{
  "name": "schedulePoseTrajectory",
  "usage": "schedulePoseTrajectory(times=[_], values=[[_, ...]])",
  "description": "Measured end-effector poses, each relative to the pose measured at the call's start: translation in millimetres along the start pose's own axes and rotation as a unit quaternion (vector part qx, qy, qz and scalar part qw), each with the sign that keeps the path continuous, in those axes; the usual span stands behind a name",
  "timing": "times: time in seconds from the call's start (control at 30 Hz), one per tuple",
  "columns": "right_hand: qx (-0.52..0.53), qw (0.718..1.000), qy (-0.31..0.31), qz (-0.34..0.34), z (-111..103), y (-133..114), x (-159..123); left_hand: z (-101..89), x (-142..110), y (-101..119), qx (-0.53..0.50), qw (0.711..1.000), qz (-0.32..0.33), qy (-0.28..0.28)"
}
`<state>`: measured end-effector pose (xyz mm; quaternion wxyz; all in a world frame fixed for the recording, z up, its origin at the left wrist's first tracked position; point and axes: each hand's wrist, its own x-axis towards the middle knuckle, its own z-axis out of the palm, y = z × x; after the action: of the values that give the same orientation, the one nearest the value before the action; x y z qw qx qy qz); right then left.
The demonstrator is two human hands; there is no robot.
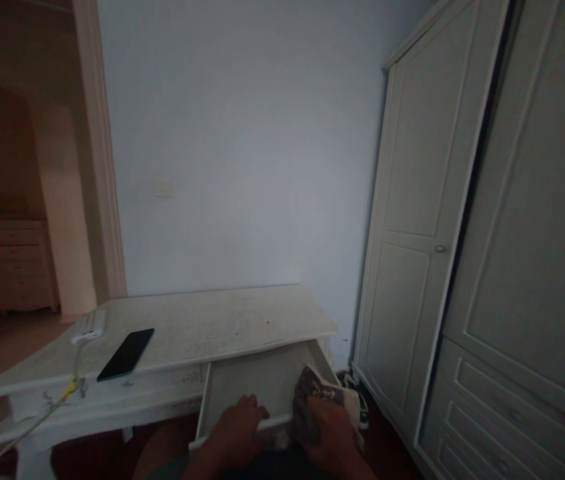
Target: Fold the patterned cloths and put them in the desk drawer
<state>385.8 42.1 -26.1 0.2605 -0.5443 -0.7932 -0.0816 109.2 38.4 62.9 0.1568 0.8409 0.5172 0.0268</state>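
A white desk (202,330) stands against the wall with its right drawer (247,387) pulled out. My left hand (237,430) rests on the drawer's front edge, fingers curled over it. My right hand (330,433) grips a folded, dark patterned cloth (320,397) at the drawer's right side, half over its rim.
A black phone (126,353) lies on the desk top, beside a white power strip (88,325) whose cable (37,417) hangs off the left end. A tall white wardrobe (467,267) fills the right side. A shoe (357,393) sits on the floor by it. A doorway (17,200) opens left.
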Motion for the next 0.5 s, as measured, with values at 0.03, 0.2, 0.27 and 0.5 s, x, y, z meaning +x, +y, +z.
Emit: schedulePoseTrajectory(times=[0.03,0.2,0.27,0.5], values=[[-0.003,1.0,0.009,0.005,-1.2,0.7,-0.7,1.4,1.0,-1.2,0.0,1.0,-0.003,-0.003],[0.009,0.998,0.03,0.05,5.8,-37.4,6.3,4.7,5.4,-2.3,0.018,1.0,-0.006,-0.011],[0.031,0.999,0.009,0.036,9.5,-64.9,13.3,2.4,5.1,-0.2,0.026,1.0,-0.005,-0.01],[0.021,0.996,-0.053,-0.073,25.3,-91.9,20.3,-1.1,2.0,0.1,0.003,1.0,0.005,-0.004]])
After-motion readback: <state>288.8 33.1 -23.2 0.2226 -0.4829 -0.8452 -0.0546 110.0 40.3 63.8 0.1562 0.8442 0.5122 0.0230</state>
